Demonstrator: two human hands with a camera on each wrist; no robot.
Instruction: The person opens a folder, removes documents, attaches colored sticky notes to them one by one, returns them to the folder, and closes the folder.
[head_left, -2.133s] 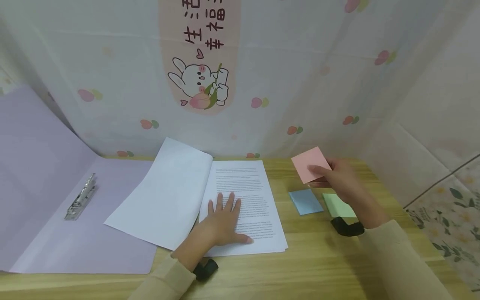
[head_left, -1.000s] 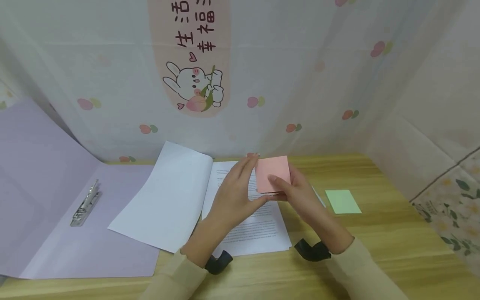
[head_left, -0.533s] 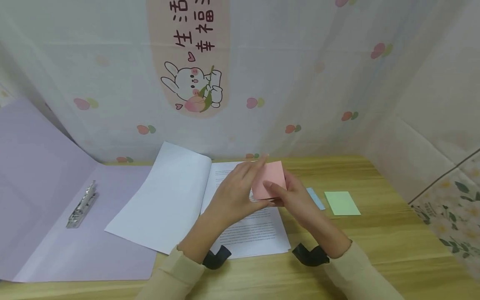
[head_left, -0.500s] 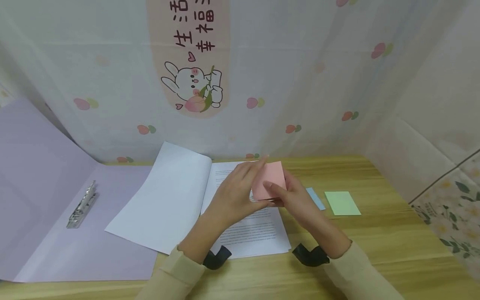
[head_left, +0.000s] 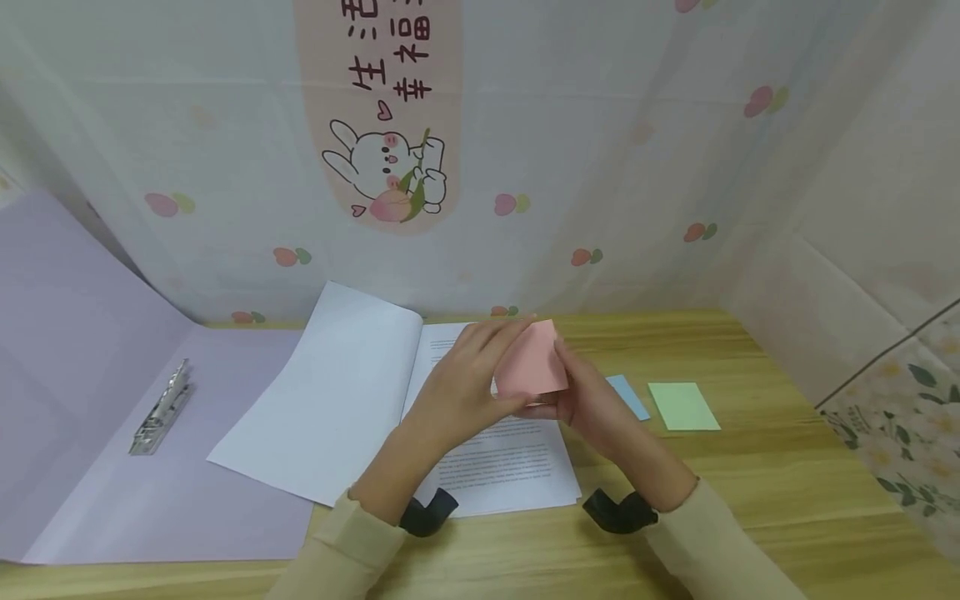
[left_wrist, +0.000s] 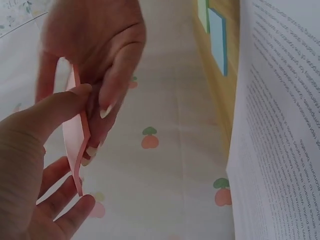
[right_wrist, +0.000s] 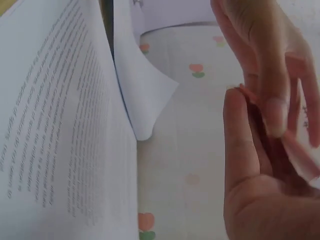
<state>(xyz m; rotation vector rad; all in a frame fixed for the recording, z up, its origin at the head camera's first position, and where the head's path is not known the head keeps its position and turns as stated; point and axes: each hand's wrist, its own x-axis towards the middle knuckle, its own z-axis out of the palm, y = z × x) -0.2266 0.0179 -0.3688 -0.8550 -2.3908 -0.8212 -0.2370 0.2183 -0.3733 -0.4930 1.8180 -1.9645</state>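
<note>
A pink sticky note pad (head_left: 532, 362) is held up between both hands over the printed pages (head_left: 495, 467). My left hand (head_left: 461, 387) grips its left side, the thumb across the lower front edge and the fingers along the far side. My right hand (head_left: 588, 396) holds it from the right, thumb at the right edge and fingers behind and below. In the left wrist view the pad (left_wrist: 77, 140) appears edge-on and slightly bent between the hands. A blue sticky note pad (head_left: 628, 397), partly hidden by my right hand, and a green sticky note pad (head_left: 684, 407) lie to the right.
At left stands an open lilac folder (head_left: 247, 517) with a metal clip (head_left: 161, 408). A turned-over sheet (head_left: 322, 400) lies partly on it. A patterned curtain (head_left: 622, 150) hangs behind the wooden table (head_left: 787, 500).
My left hand left the pages and took hold of the pink pad, which my right hand brought leftward. Just now the right thumb moved from the pad's face to its edge, and the pad tilted.
</note>
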